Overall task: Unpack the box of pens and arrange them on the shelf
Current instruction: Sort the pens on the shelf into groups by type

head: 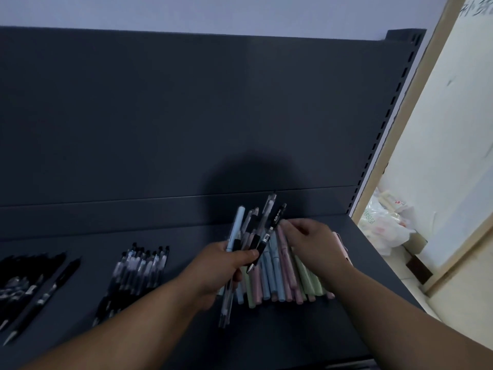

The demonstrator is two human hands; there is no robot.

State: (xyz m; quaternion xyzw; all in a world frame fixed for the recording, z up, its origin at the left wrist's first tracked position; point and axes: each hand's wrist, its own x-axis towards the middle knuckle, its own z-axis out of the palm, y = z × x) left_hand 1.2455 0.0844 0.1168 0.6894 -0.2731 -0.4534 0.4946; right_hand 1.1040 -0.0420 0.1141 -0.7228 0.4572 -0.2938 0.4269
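My left hand (221,265) grips a mixed bunch of pens (254,231), some black, some clear, one pale blue, fanned upward over the dark shelf (360,276). My right hand (312,241) hovers just right of the bunch with its fingertips pinching the top of a pink pen (280,233). Below both hands a row of pastel pens (282,281), pink, blue and green, lies side by side on the shelf. One more pink pen (341,247) shows behind my right wrist. No box is in view.
A group of clear black-tipped pens (138,268) lies left of centre, and black pens (29,284) lie at the far left. The shelf's dark back panel (186,116) rises behind. To the right, beyond the shelf's edge, plastic bags (384,225) sit on the floor.
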